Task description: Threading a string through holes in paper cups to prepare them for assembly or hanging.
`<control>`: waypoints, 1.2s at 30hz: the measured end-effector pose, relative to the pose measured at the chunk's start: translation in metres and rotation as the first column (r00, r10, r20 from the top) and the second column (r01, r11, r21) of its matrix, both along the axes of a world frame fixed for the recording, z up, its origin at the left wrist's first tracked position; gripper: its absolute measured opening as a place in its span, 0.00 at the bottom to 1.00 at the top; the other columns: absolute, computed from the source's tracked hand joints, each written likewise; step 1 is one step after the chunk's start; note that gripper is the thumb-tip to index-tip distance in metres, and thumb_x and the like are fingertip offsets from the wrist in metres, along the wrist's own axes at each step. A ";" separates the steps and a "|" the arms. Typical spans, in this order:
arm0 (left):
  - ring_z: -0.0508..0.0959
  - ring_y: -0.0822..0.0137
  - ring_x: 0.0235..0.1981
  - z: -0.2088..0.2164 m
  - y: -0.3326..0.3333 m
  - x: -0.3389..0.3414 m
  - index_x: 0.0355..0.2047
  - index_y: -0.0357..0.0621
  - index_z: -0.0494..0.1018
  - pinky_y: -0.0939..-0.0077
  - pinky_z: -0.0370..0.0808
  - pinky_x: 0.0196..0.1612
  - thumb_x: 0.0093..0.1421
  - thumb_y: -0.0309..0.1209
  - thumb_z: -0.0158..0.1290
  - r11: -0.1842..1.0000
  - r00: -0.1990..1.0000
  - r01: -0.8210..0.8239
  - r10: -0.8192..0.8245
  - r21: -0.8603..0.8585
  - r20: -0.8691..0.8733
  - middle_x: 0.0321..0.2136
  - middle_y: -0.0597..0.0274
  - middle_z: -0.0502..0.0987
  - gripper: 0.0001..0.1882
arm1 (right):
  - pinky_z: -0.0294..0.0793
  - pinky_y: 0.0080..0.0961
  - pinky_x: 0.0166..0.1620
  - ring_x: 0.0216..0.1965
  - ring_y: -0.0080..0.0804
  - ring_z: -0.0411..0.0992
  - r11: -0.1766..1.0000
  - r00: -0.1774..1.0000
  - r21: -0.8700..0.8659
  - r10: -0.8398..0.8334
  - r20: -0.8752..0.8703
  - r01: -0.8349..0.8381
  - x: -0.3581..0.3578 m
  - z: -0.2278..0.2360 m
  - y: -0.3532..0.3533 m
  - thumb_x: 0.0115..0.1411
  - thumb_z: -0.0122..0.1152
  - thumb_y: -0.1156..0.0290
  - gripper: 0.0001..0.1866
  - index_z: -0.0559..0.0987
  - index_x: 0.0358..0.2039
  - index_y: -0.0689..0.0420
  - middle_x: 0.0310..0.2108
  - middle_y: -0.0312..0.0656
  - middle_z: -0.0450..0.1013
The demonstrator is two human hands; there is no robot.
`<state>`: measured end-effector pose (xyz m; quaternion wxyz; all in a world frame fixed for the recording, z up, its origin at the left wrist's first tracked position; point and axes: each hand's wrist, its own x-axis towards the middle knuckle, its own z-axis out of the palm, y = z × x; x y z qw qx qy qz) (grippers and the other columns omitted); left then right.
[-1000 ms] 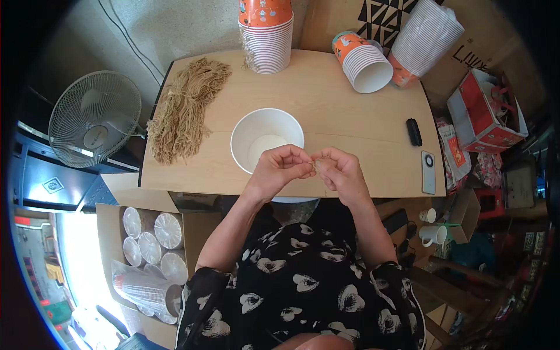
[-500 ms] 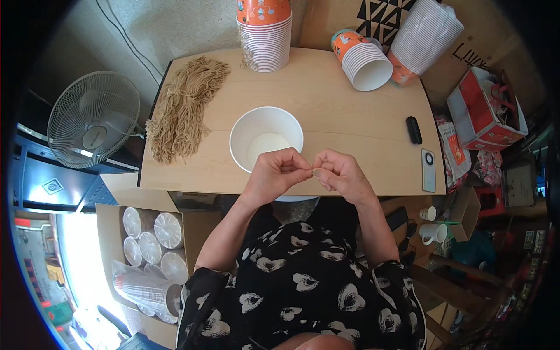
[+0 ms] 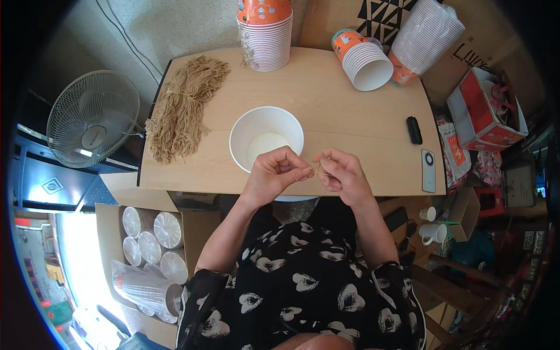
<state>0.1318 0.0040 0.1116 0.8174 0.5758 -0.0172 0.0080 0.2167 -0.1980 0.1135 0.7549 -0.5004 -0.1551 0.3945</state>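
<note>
In front of my chest, my left hand [image 3: 273,176] and my right hand [image 3: 347,178] are close together with fingers pinched. A thin tan string [image 3: 317,171] runs between the fingertips; most of it is hidden by them. Just behind my hands a white paper bucket [image 3: 238,144] stands upright and open, its near rim partly covered by my left hand. At the table's far left lies a loose bundle of tan strings [image 3: 189,108].
A stack of orange-and-white paper buckets [image 3: 265,44] stands at the back. More lie tilted [image 3: 366,65] at the back right. A black object [image 3: 414,130] and a phone [image 3: 429,170] lie on the right. A fan [image 3: 93,119] and a carton of wrapped cups [image 3: 150,248] are left.
My fingertips have drawn slightly apart, and the string between them now shows. The right fingers have opened up a little. The bucket and the bundle stay in place.
</note>
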 end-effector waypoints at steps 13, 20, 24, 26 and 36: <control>0.83 0.73 0.37 0.002 0.004 -0.001 0.37 0.34 0.75 0.80 0.82 0.43 0.64 0.20 0.59 0.998 0.998 0.045 -0.044 0.040 -0.034 0.33 0.61 0.82 0.04 | 0.64 0.10 0.28 0.27 0.12 0.68 0.992 0.930 -0.102 -0.034 0.365 0.077 -0.006 0.002 0.008 0.68 0.62 0.71 0.06 0.78 0.39 0.60 0.29 0.30 0.74; 0.82 0.76 0.31 0.012 0.004 -0.002 0.50 0.37 0.72 0.82 0.80 0.36 0.67 0.21 0.55 0.998 0.990 0.037 -0.030 0.044 -0.137 0.35 0.60 0.83 0.11 | 0.58 0.09 0.25 0.23 0.09 0.63 0.983 0.948 -0.109 -0.106 0.301 0.144 -0.007 0.002 0.009 0.69 0.61 0.66 0.08 0.78 0.39 0.58 0.26 0.30 0.73; 0.78 0.79 0.27 0.020 0.005 -0.003 0.55 0.37 0.69 0.84 0.78 0.33 0.67 0.18 0.51 0.996 0.986 0.053 -0.041 0.068 -0.162 0.38 0.59 0.83 0.16 | 0.65 0.12 0.29 0.28 0.13 0.68 0.983 0.950 -0.110 -0.110 0.292 0.147 -0.003 -0.002 0.004 0.70 0.59 0.68 0.07 0.77 0.39 0.59 0.30 0.33 0.77; 0.78 0.80 0.26 0.022 0.004 -0.002 0.56 0.37 0.69 0.85 0.78 0.32 0.66 0.18 0.49 0.996 0.986 0.059 -0.048 0.065 -0.162 0.39 0.59 0.83 0.17 | 0.64 0.12 0.29 0.27 0.12 0.67 0.982 0.950 -0.112 -0.117 0.289 0.155 -0.003 -0.001 0.004 0.70 0.59 0.68 0.07 0.77 0.38 0.59 0.29 0.32 0.76; 0.74 0.83 0.23 0.021 -0.002 -0.006 0.46 0.37 0.82 0.85 0.72 0.25 0.62 0.17 0.55 0.945 0.999 0.012 0.003 0.325 -0.044 0.34 0.63 0.84 0.13 | 0.58 0.10 0.26 0.25 0.06 0.62 0.934 0.893 -0.343 0.065 0.445 0.103 0.003 0.010 -0.027 0.63 0.65 0.78 0.02 0.79 0.35 0.62 0.25 0.24 0.70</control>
